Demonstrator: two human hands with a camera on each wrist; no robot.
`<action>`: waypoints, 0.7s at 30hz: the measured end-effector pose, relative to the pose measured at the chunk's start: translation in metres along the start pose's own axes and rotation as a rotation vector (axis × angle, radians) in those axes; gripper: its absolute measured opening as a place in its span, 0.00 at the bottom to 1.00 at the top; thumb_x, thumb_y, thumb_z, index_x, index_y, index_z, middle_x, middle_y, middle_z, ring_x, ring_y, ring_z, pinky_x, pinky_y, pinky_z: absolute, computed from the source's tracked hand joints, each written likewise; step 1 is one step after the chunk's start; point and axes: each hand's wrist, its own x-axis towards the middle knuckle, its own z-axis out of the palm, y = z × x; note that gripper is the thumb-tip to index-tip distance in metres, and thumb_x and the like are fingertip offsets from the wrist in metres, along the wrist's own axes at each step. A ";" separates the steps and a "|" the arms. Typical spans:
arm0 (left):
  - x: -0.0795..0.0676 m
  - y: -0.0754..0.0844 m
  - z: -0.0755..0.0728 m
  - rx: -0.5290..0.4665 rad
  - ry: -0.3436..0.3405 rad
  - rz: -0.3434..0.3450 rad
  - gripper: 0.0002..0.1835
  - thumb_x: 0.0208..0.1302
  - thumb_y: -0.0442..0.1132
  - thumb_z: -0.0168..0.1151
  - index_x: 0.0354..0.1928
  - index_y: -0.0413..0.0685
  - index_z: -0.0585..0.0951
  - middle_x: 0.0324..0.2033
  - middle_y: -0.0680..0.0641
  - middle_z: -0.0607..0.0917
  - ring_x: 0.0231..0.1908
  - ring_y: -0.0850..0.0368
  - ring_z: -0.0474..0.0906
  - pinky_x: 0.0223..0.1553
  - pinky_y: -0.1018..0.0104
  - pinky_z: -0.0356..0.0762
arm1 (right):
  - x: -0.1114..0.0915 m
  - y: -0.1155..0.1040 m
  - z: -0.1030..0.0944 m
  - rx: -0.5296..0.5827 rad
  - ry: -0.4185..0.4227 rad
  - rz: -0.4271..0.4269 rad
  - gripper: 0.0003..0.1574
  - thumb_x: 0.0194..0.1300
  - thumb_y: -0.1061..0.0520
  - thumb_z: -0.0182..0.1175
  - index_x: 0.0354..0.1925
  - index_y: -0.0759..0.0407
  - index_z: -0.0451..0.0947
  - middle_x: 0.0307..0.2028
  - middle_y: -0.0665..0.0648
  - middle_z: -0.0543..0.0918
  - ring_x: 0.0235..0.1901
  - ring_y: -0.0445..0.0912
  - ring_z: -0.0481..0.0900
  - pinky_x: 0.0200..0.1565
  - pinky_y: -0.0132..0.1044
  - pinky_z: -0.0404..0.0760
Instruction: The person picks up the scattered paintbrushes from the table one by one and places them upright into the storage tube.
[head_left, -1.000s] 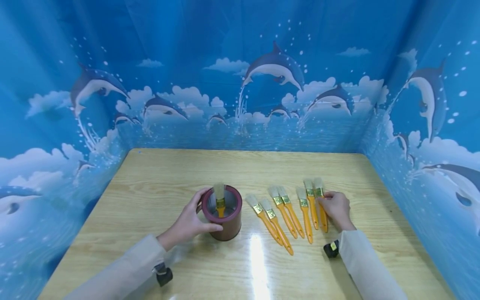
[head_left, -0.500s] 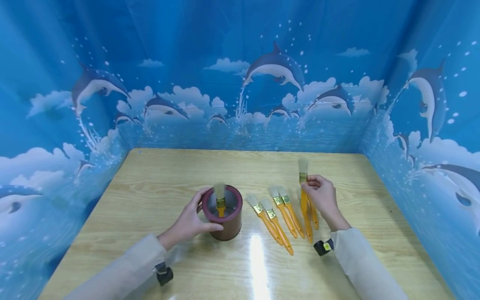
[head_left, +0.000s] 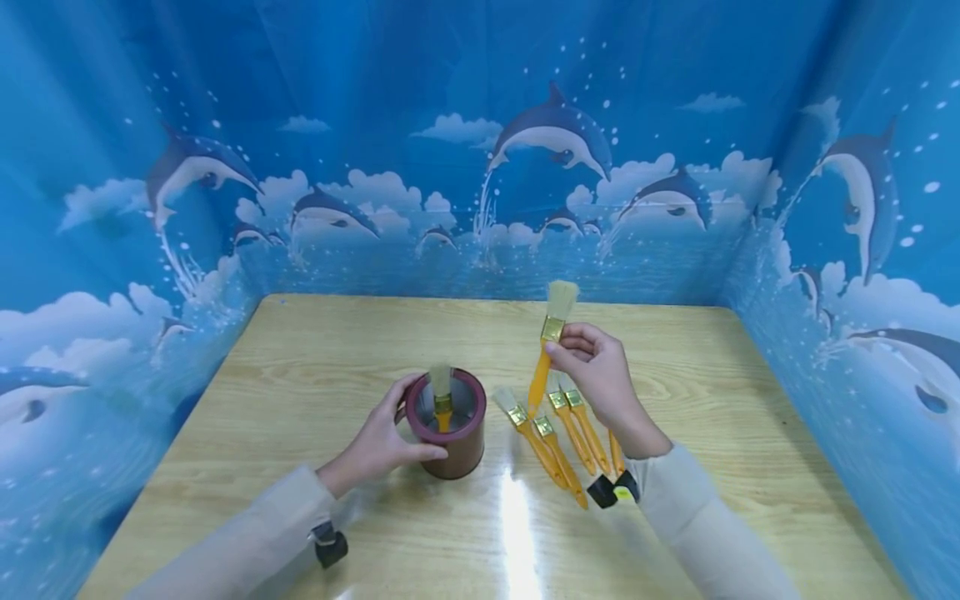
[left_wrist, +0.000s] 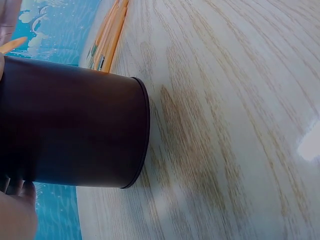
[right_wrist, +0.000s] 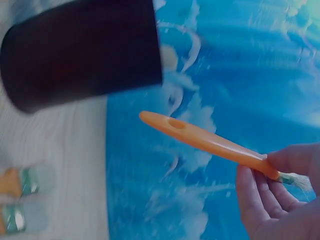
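My left hand [head_left: 381,440] grips a brown-maroon can [head_left: 459,458] that stands upright on the table, its thumb at the near side and its fingers round the far side. Inside the can leans a paintbrush [head_left: 443,407], bristles up above the rim. My right hand [head_left: 602,379] pinches another paintbrush [head_left: 539,381] near its metal ferrule, raised over the table with the bristles upward. In the right wrist view, the orange handle [right_wrist: 200,140] points toward the can [right_wrist: 85,52], apart from it. The left wrist view shows the can's dark side [left_wrist: 70,122] up close.
Several more paintbrushes lie on the wooden table [head_left: 360,333] right of the can, among them a leftmost brush [head_left: 538,454] and a pair [head_left: 577,425] partly under my right arm. A blue dolphin-print curtain [head_left: 450,167] surrounds the table's back and sides.
My right hand has picked up the rightmost paintbrush from the table and carried it up and leftward toward the can. My left hand and the can have stayed in place.
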 end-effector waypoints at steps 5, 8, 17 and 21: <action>0.000 -0.001 0.000 0.001 -0.002 0.006 0.57 0.36 0.45 0.82 0.70 0.50 0.59 0.65 0.46 0.68 0.66 0.43 0.63 0.66 0.49 0.65 | -0.004 -0.015 0.018 0.024 -0.056 -0.039 0.19 0.65 0.61 0.62 0.51 0.70 0.74 0.40 0.61 0.81 0.37 0.43 0.83 0.43 0.39 0.86; 0.000 -0.001 -0.001 0.004 -0.004 0.009 0.57 0.37 0.45 0.82 0.70 0.50 0.59 0.65 0.46 0.68 0.66 0.44 0.63 0.66 0.49 0.66 | -0.005 -0.022 0.029 0.028 -0.077 -0.055 0.19 0.64 0.58 0.63 0.51 0.67 0.75 0.42 0.63 0.81 0.39 0.45 0.83 0.43 0.39 0.86; 0.001 -0.002 -0.001 -0.004 -0.005 0.023 0.56 0.37 0.44 0.82 0.69 0.49 0.59 0.65 0.45 0.68 0.65 0.41 0.64 0.65 0.48 0.66 | -0.002 -0.017 0.060 0.003 -0.102 -0.172 0.15 0.64 0.58 0.63 0.47 0.65 0.77 0.41 0.62 0.83 0.39 0.46 0.82 0.45 0.38 0.85; 0.002 -0.003 0.000 -0.014 -0.001 0.033 0.56 0.37 0.44 0.82 0.69 0.49 0.59 0.64 0.45 0.69 0.65 0.42 0.64 0.65 0.48 0.66 | -0.002 -0.007 0.072 -0.041 -0.114 -0.175 0.15 0.63 0.58 0.64 0.46 0.64 0.78 0.40 0.61 0.82 0.39 0.47 0.82 0.43 0.36 0.84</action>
